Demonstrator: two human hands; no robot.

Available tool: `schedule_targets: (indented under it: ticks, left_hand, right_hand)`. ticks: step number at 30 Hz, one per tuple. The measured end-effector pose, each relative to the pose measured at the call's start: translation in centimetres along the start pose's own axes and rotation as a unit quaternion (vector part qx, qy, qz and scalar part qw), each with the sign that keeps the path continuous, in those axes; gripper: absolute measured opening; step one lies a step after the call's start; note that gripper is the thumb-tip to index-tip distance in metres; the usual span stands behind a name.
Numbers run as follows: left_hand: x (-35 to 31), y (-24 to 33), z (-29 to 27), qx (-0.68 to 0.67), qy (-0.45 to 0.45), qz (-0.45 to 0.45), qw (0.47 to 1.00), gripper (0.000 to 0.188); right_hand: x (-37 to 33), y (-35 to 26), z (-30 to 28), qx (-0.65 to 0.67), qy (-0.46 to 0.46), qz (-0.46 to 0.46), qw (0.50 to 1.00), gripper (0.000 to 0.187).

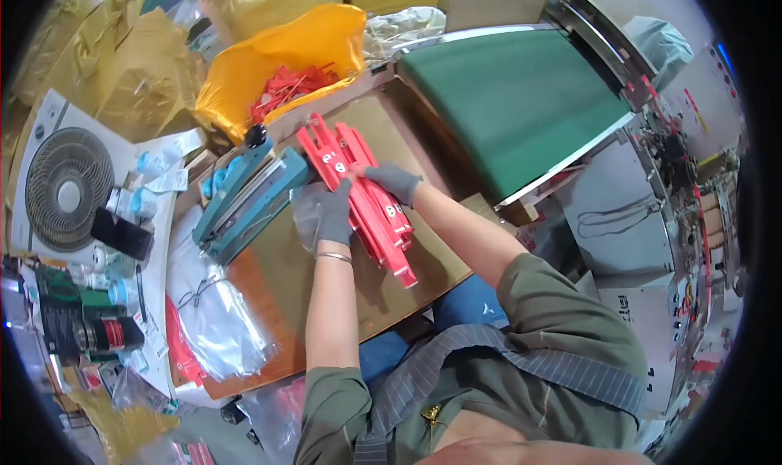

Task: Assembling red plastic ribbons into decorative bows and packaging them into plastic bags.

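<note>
A bundle of long, narrow red packs (381, 229) with white round marks lies slantwise over the brown work board. My left hand (332, 214), in a grey glove with bare fingertips, is closed around the bundle's left side. From the right, my right hand (394, 183), gloved the same way, grips the bundle near its middle. A crumpled clear plastic bag (306, 214) sits against my left hand; whether the hand holds it too, I cannot tell. Left of the bundle stands a teal hand-lever bag sealer (252, 195) with a black knob.
Beyond the board (371, 309), a yellow sack (330, 27) holds more red packs (295, 86). A green conveyor belt (521, 98) slopes at the right. Clear plastic bags (221, 326) lie left of my forearm. Farther left are a phone (122, 233) and a fan (69, 192).
</note>
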State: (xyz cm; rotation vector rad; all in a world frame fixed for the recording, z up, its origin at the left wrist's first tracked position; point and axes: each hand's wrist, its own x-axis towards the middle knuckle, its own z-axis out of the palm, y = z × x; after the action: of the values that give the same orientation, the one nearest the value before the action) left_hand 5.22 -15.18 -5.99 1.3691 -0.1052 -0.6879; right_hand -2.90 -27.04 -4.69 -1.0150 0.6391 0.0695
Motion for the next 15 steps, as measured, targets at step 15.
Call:
schedule_targets:
  ticks: [15]
  left_hand:
    - [-11.0,6.8,-6.0,0.224,-0.223,0.317,0.894,0.101]
  right_hand:
    - [-10.4,-1.0,5.7,-0.128,-0.218,-0.399,0.881,0.117]
